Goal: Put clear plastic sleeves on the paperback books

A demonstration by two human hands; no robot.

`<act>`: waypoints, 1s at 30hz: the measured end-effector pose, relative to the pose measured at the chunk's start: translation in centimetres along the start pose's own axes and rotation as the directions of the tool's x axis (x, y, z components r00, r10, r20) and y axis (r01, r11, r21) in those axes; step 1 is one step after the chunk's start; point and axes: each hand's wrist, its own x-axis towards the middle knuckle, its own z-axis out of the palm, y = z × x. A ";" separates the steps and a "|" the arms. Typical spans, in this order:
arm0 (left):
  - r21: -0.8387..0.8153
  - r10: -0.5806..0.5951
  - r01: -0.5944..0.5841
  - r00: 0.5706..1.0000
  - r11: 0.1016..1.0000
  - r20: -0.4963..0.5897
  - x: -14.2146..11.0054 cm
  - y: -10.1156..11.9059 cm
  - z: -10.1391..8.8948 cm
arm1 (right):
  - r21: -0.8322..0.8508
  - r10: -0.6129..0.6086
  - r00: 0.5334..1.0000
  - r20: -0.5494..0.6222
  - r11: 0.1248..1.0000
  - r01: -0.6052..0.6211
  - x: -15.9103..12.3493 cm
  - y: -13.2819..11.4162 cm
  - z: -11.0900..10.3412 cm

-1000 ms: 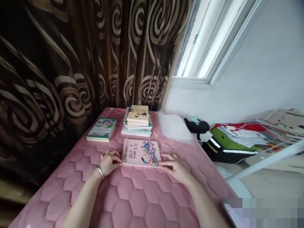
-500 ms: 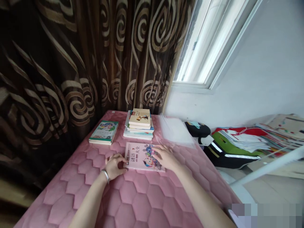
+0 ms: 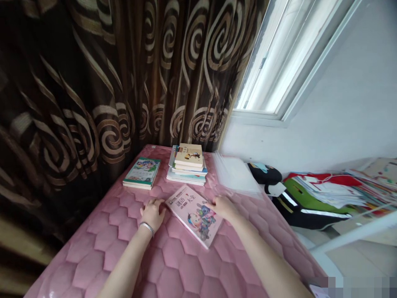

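A pink picture-covered book (image 3: 198,213) lies at an angle on the pink quilted mattress (image 3: 180,265), its cover facing up. My right hand (image 3: 225,207) holds the book by its right edge, thumb over the cover and the other fingers mostly hidden. Just off the left corner is my left hand (image 3: 153,213), wearing a silver bracelet; its thumb and index finger are apart and nothing shows between them. Behind the pink book stands a stack of books (image 3: 187,163) topped by a cream one. Two green-edged books (image 3: 142,173) lie stacked to the left.
Clear plastic sheets (image 3: 238,174) lie right of the stack at the mattress edge. Beyond are a black and green bag (image 3: 299,194) and piled papers (image 3: 331,194). A brown swirl-patterned curtain (image 3: 167,82) hangs behind, beside a window (image 3: 273,62). A white rail (image 3: 356,229) crosses the lower right.
The pink book has turned clockwise, from nearly square to slanted. My left hand has come off its left edge, and my right hand has shifted to the right edge. The view has swung slightly left.
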 end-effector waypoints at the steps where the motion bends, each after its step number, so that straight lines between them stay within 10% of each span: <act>1: 0.005 -0.007 0.007 1.000 1.000 0.003 -0.1 0.3 0.2 | 0.010 0.039 0.999 -0.009 0.999 -0.039 -1.1 0.0 0.3; 9: -0.020 0.198 -0.197 0.979 0.980 0.051 -1.2 2.7 2.8 | 0.447 0.177 0.984 0.000 0.880 -0.158 -6.5 -2.9 2.6; 15: -0.416 0.114 -0.101 0.994 0.904 0.005 -0.1 1.3 3.6 | 0.728 0.148 0.987 0.056 0.671 -0.142 -5.9 -2.9 3.6; 18: -0.672 0.026 0.018 0.998 0.741 0.055 -0.2 1.5 3.7 | 0.843 0.174 0.984 0.048 0.521 -0.133 -5.9 -2.9 3.8; 24: -0.947 -0.047 0.303 0.953 0.107 0.300 -1.1 3.4 2.8 | 0.958 0.109 0.961 0.254 -0.168 -0.234 -6.5 -3.8 2.8; 30: -0.926 0.088 0.375 0.925 -0.043 0.370 -1.5 3.9 1.7 | 0.930 0.049 0.967 0.250 -0.290 -0.226 -7.0 -3.9 1.8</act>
